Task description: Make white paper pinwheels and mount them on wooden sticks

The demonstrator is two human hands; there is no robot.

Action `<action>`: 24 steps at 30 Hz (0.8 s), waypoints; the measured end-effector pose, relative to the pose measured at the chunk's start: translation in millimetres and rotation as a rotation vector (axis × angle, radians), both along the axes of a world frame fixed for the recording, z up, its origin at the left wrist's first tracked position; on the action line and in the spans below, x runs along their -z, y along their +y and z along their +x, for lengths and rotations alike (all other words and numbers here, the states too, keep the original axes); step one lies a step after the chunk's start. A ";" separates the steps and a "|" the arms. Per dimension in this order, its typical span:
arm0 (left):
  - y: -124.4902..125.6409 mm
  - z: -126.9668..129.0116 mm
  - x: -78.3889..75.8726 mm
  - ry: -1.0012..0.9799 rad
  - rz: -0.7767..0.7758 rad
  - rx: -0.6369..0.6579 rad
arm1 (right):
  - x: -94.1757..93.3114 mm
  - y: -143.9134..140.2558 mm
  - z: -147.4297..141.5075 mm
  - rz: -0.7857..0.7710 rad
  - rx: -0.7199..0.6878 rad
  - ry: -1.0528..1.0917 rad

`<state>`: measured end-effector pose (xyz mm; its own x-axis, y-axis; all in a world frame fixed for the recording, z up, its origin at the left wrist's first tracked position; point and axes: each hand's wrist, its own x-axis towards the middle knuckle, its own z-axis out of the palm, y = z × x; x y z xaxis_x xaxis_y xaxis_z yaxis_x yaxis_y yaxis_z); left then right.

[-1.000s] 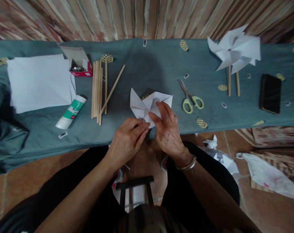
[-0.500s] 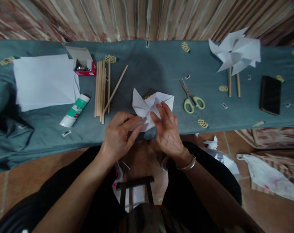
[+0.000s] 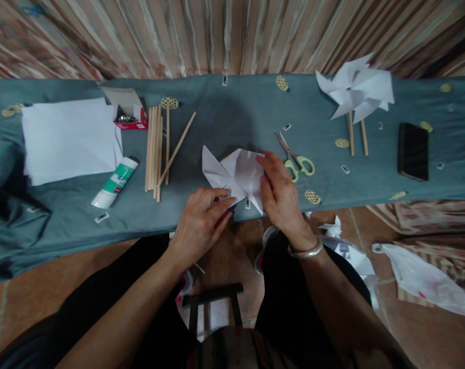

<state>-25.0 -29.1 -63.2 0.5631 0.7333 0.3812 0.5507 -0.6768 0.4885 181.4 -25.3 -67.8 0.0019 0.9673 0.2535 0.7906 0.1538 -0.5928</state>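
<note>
A white paper pinwheel [image 3: 238, 171] with folded and pointed blades lies near the front edge of the cloth-covered table. My left hand [image 3: 199, 220] pinches its near left edge between thumb and fingers. On the opposite side, my right hand [image 3: 284, 197] has its curled fingers and thumb on the right blade, gripping it at the edge. Green-handled scissors [image 3: 294, 156] lie just beyond the right hand, blades pointing away. Several wooden sticks [image 3: 153, 148] lie to the left of the pinwheel.
Farther left are a paper stack [image 3: 68, 141], an open red box [image 3: 130, 118] of small metal pieces and a glue stick [image 3: 116, 182]. At right lie finished-looking white pinwheels [image 3: 357, 87] on sticks and a black phone [image 3: 413, 151]. A plastic bag [image 3: 424, 279] lies on the floor.
My right hand has moved from the pinwheel's middle to its right edge, and a blade now points toward me. My left hand still pinches the near left edge. The view has shifted slightly.
</note>
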 end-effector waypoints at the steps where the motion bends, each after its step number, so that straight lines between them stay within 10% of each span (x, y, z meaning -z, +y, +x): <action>1: -0.4 0.4 -0.2 0.004 0.000 0.002 | 0.4 5.2 2.0 -0.009 0.014 -0.017; 19: 25.0 -39.3 -0.6 0.072 0.127 -0.187 | -13.4 -6.1 3.5 -0.097 0.114 0.009; 24: 6.2 -21.5 -6.0 0.026 0.139 -0.038 | -17.0 -20.5 -2.3 -0.173 0.107 0.067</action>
<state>-46.5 -22.9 -57.2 0.5469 0.6956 0.4658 0.5884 -0.7152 0.3771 179.1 -45.8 -50.8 0.1179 0.9898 0.0796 0.7545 -0.0372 -0.6552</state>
